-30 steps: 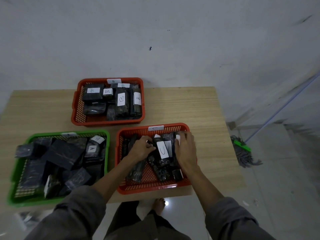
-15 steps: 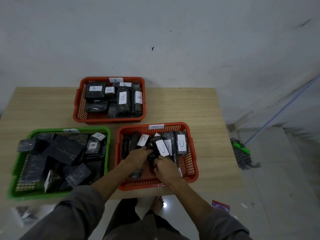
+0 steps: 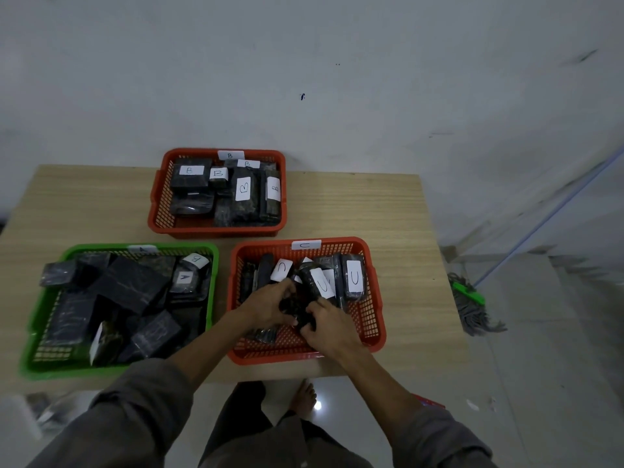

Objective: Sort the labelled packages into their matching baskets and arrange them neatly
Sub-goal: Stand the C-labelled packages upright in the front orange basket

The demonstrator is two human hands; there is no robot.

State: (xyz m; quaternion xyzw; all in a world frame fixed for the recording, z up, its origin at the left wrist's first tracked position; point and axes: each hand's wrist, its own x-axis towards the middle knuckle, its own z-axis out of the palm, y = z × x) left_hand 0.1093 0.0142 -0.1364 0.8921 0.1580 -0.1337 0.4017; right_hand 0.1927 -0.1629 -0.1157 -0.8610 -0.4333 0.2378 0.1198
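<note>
My right hand (image 3: 329, 320) has dropped back from the far packages to join my left hand (image 3: 270, 304); both sets of fingers curl around one dark package (image 3: 297, 307) inside the C basket (image 3: 374, 298). Beyond, the B basket (image 3: 158, 204) sits on the table (image 3: 388, 204).

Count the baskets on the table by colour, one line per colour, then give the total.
Red basket: 2, far one and near one
Green basket: 1
Total: 3
</note>
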